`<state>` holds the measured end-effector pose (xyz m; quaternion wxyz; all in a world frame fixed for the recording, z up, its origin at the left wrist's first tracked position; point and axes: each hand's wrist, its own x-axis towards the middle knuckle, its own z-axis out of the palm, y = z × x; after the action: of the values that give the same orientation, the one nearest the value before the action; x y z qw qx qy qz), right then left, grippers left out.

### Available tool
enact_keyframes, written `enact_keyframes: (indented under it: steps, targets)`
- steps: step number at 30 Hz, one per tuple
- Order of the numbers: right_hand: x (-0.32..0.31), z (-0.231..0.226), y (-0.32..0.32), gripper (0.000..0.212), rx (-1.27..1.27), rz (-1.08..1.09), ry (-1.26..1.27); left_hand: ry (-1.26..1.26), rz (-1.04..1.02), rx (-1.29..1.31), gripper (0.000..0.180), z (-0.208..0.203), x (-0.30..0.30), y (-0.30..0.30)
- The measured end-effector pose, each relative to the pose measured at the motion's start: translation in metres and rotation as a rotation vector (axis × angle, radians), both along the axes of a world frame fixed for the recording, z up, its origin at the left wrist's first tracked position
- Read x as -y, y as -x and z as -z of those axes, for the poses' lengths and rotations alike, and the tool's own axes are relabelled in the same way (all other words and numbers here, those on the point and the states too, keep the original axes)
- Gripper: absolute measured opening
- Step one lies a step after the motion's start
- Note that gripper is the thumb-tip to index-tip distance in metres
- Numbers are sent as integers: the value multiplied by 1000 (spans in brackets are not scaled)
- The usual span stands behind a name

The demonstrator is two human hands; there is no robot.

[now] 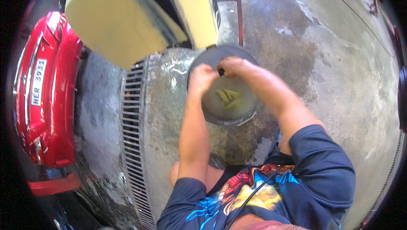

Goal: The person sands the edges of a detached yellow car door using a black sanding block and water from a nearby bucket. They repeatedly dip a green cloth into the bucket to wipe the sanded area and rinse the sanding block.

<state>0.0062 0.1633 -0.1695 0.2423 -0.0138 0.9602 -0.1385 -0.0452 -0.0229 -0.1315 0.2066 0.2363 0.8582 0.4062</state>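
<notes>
Concrete floor [330, 115]: drain grate [132, 124] left of the bucket [224, 122], yellow panel [106, 18] beyond; hands [233, 66] clenched on something dark [221, 72].

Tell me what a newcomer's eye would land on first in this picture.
Probably the glossy red car bumper at the far left, then the large pale-yellow panel at the upper left. Near the middle, the left hand and right hand come close together over a round dark tub. In it, yellow-green pieces stand out against the grey, though their kind is unclear.
</notes>
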Motion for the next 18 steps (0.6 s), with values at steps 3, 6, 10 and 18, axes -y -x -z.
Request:
enact_keyframes:
  steps: [3,6,10,18]
  targets:
    - [23,48,0,51,84,13,-216,404,358,26,69,31,0,-11]
    - [24,70,-6,56,270,19,192,634,663,327,94,55,-1,-17]
    - [2,69,-2,57,175,199,99,808,466,271,105,120,-29,-35]
    - [-6,62,5,56,113,315,131,878,783,77,54,185,-22,-43]
